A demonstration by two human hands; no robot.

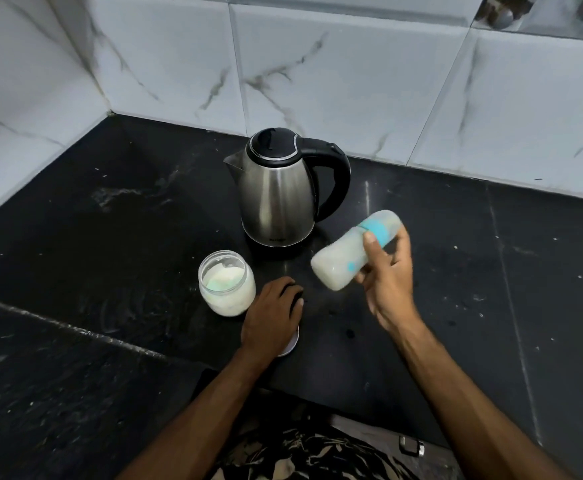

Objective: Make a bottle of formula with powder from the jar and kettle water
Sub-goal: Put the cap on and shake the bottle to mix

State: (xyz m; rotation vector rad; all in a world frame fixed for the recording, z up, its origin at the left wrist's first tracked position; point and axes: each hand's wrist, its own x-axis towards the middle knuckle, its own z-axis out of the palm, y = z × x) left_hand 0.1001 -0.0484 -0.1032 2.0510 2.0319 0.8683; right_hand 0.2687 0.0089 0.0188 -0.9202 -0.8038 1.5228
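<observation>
Black stone counter (110,237) fills the view, and well back on it stands the steel kettle with black lid and handle (278,192), upright, spout left. Just right of the kettle and nearer, the right hand (388,278) grips the milky baby bottle with teal ring (356,249), tilted and blurred. In front of the kettle sits the open clear jar of pale powder (226,283), and beside it the left hand (271,318) rests with fingers curled over a round white lid (292,344).

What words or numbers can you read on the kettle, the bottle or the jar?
Shiny steel kettle with black handle: small print near its base, too blurred to read.
Milky baby bottle with blue ring: blue markings, no readable text.
Clear open powder jar: no text visible.
</observation>
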